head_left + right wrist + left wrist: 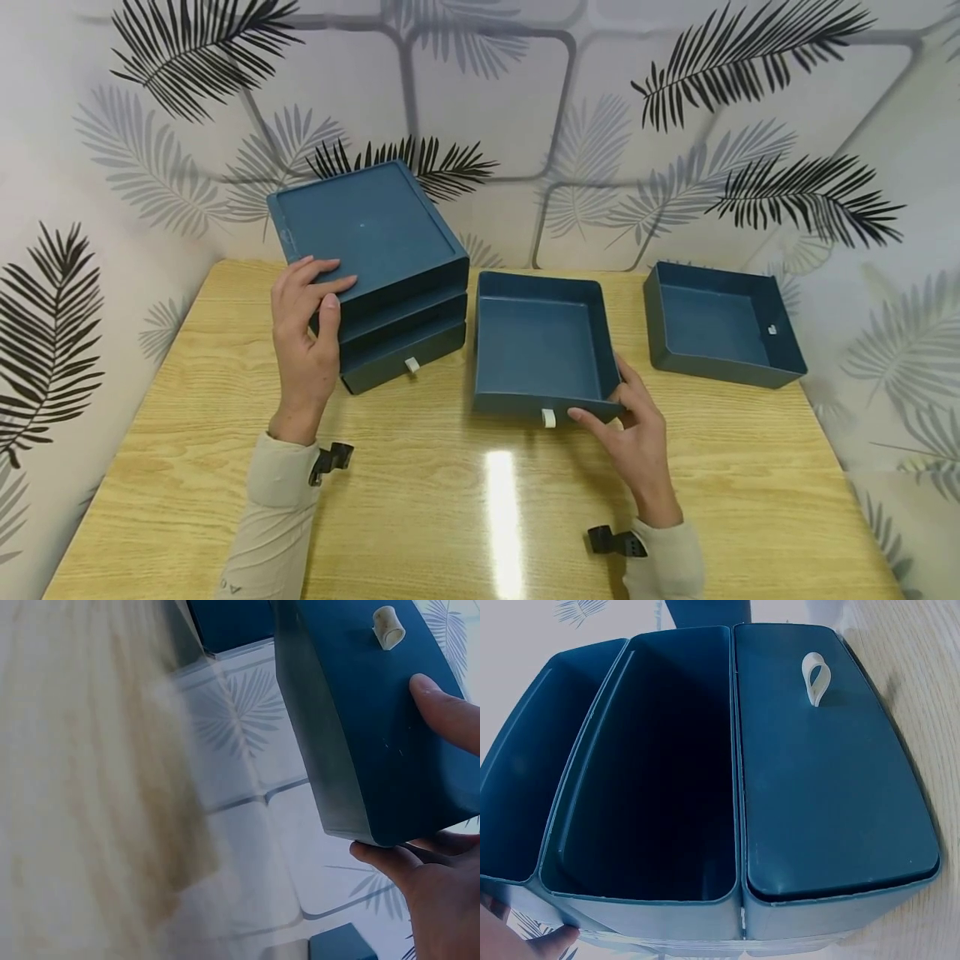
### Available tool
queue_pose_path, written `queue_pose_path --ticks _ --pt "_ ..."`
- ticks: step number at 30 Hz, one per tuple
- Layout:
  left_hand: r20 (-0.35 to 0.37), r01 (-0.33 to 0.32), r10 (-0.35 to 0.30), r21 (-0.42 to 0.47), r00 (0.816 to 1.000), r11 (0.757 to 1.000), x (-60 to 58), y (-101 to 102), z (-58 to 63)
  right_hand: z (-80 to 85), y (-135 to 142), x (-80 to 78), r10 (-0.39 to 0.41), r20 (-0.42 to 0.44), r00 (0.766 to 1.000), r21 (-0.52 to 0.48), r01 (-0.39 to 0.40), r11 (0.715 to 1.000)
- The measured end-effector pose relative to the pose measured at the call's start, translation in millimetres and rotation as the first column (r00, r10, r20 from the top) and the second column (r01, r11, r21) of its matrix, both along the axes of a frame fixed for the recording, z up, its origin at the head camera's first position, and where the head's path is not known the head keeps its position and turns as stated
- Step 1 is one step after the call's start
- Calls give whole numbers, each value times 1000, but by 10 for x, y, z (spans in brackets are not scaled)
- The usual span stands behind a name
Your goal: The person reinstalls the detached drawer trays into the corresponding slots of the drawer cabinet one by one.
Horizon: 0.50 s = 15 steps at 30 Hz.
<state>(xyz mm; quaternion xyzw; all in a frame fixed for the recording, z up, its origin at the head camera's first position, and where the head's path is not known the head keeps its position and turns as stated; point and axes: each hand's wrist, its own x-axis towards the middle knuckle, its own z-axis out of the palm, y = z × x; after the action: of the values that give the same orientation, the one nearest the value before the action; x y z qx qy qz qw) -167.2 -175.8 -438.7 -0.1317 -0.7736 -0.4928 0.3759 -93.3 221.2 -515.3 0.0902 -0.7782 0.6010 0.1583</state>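
Note:
A dark blue drawer cabinet point(367, 233) stands at the back left, angled. In the left wrist view its two upper slots point(645, 772) are empty; the lowest holds a closed drawer point(832, 765) with a white loop tab point(816, 679). My left hand point(303, 333) rests on the cabinet's top near the front left corner. My right hand point(637, 433) grips a loose blue drawer point(536, 350) by its front right corner, thumb on the front panel and fingers at the side. That drawer faces me and appears slightly raised, close beside the cabinet.
A second loose drawer point(720, 325) sits at the back right, its tab point(772, 330) towards the right. Behind the wooden table point(420, 500) hangs a leaf-patterned backdrop point(487, 108). A bright light reflection point(504, 517) lies on the tabletop in front.

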Motion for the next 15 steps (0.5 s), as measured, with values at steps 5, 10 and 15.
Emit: queue_pose_path --ticks 5,10,15 --pt "12 -3 3 -4 1000 1000 26 4 -15 -56 -6 61 7 13 1000 -27 -6 1000" --pt "4 -2 2 0 1000 1000 21 4 -1 -74 -23 77 26 -13 1000 -60 -27 998" --pt "-10 -3 3 -1 1000 1000 -8 6 6 -86 -42 76 33 -47 998 -77 -36 996"
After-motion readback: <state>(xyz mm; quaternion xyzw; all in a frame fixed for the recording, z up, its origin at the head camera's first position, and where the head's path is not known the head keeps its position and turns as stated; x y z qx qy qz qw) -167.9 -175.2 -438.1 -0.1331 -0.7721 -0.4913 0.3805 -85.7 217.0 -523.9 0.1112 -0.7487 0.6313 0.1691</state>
